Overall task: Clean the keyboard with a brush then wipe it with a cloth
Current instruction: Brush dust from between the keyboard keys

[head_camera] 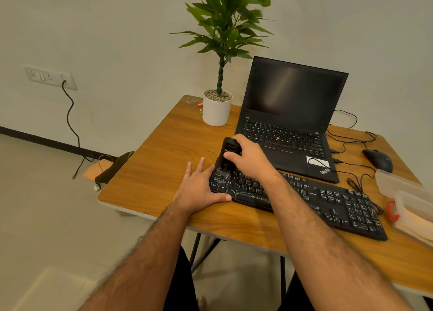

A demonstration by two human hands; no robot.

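Warm, dim indoor light is washing everything in a yellow cast. A soft streak of glare is showing on the laptop screen [290,92] toward 1 o'clock. Wide-angle distortion is bending the edges, and the forearms at 6 o'clock are blurring slightly.

"ZEBRONICS" on keyboard [260,199], "ThinkPad" on laptop [324,170]
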